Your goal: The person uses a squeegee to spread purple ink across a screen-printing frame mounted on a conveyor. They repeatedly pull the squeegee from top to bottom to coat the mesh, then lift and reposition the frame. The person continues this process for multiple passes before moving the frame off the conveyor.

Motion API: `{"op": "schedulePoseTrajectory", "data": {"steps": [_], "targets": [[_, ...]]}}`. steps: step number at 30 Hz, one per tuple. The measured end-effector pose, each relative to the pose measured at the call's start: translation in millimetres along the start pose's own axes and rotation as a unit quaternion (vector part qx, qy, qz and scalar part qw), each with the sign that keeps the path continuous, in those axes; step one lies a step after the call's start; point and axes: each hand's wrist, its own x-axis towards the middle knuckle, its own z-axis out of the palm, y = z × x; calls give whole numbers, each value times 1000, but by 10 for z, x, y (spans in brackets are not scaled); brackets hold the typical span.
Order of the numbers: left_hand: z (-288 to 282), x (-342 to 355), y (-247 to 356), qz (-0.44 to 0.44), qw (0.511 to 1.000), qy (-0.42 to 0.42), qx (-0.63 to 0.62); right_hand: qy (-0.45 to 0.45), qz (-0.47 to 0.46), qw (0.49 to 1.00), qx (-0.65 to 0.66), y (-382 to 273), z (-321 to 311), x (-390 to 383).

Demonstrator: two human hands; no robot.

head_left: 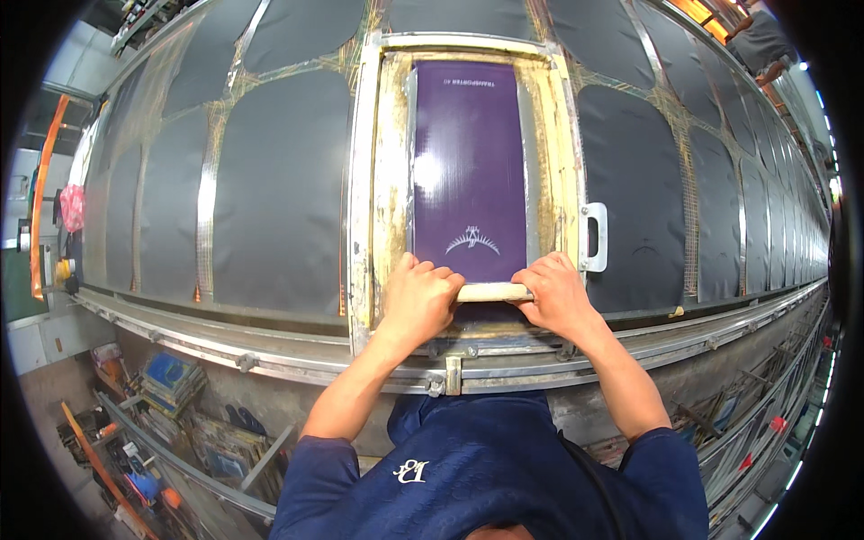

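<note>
A squeegee with a pale wooden grip (495, 292) lies crosswise near the close end of a screen-printing frame (365, 171). My left hand (421, 299) is closed round its left end, and my right hand (553, 293) round its right end. Under and beyond it stretches the purple mesh (468, 153), with a pale curved emblem close to my hands and small lettering at the far end. Yellowed tape and stains border the mesh. The squeegee's blade is mostly hidden by the grip and my fingers. A white pull handle (596, 237) sticks out from the frame's right side.
Dark fabric panels (279, 198) cover the long table on both sides of the frame. A metal rail (270, 353) runs along its near edge. Stacked screens (171, 380) stand below at left. Another person (763, 40) is at the far right, across the table.
</note>
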Motion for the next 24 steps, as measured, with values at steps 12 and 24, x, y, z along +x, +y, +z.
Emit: {"op": "schedulePoseTrajectory", "data": {"steps": [12, 24], "targets": [[-528, 3131, -1651, -2, 992, 51, 116, 48, -5, 997, -60, 1884, -866, 2972], [-518, 3537, -1844, -12, 993, 32, 110, -2, 104, 994, 16, 2022, -912, 3324]]}}
